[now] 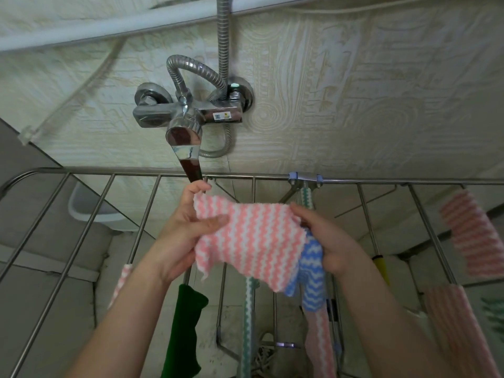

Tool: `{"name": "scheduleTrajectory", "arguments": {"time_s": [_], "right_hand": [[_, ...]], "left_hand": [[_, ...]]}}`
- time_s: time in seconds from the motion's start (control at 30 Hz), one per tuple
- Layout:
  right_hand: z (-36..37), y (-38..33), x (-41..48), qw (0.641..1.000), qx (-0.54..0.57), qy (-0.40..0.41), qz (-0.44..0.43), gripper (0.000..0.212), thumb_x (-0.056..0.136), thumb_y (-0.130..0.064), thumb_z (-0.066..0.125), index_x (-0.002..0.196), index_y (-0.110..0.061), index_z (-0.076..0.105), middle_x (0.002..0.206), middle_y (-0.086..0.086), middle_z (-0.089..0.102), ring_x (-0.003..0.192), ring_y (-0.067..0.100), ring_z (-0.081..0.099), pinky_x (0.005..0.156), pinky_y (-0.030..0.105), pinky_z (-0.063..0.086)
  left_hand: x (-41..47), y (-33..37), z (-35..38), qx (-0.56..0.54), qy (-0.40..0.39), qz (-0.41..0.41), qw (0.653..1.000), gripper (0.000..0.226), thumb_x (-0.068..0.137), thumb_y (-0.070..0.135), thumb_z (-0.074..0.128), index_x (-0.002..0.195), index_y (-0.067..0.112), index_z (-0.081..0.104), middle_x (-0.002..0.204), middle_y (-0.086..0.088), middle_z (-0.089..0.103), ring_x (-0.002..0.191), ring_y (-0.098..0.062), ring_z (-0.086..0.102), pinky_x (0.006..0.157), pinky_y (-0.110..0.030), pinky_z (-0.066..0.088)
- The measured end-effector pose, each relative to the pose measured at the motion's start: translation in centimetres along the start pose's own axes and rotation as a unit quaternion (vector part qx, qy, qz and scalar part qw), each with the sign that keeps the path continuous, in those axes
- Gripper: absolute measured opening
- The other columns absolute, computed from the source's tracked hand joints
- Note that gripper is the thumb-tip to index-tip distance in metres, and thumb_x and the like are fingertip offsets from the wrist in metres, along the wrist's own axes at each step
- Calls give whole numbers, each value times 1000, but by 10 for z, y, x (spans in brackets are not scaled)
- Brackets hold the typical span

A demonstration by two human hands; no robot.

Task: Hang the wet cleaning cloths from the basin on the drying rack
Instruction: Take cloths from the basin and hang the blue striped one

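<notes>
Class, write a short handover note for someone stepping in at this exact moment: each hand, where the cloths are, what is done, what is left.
Left hand grips the left edge of the pink-striped cloth; right hand grips its right edge, spread above the drying rack.
A blue-striped cloth hangs by the right hand; whether held, unclear.
Done: dark green cloth and far-right pink cloth already hang on rails.
Left: drape the held cloth over a free rail.
</notes>
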State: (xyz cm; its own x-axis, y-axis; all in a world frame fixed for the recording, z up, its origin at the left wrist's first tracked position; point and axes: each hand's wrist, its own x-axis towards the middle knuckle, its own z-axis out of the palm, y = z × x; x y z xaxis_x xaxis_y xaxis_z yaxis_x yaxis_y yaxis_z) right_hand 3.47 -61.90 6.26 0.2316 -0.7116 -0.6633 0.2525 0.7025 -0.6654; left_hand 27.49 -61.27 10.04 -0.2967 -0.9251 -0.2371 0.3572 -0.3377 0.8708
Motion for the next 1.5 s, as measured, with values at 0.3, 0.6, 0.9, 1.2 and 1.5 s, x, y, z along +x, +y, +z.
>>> {"name": "scheduleTrajectory", "arguments": {"time_s": [0.3,0.6,0.9,1.2,1.5], "right_hand": [[2,-7,56,920,-342,168,-90,18,94,-24,46,86,-17,60,94,7,65,90,22,62,80,34,48],[22,-18,70,829,-448,271,-196,36,94,-25,50,128,-14,45,104,10,64,86,26,59,68,29,39],[36,12,70,862,-490,61,-113,49,86,-29,68,43,-25,44,32,-13,41,35,1,35,48,24,29],[45,21,65,795,-555,154,-191,28,93,-40,56,72,-24,64,67,-4,64,58,11,57,52,26,40],[36,20,64,838,-513,95,-160,16,91,-26,56,98,-21,70,84,-2,68,78,15,62,74,31,52]], "left_hand": [[41,-33,-25,334,21,-96,938,65,76,-14,59,117,36,62,138,11,44,125,-13,42,91,-21,44],[91,-41,-12,536,6,-49,843,85,77,-13,49,149,24,19,145,-6,29,134,-23,33,104,-32,36],[114,-63,-24,606,-8,-43,794,88,77,-7,54,150,23,14,149,-10,27,137,-33,28,108,-39,32],[96,-73,-26,620,94,20,779,75,86,17,59,148,32,20,158,2,14,142,-27,15,114,-46,22],[64,-89,-16,518,-28,8,855,80,78,6,70,147,17,31,157,6,17,141,-9,26,108,-39,39]]}}
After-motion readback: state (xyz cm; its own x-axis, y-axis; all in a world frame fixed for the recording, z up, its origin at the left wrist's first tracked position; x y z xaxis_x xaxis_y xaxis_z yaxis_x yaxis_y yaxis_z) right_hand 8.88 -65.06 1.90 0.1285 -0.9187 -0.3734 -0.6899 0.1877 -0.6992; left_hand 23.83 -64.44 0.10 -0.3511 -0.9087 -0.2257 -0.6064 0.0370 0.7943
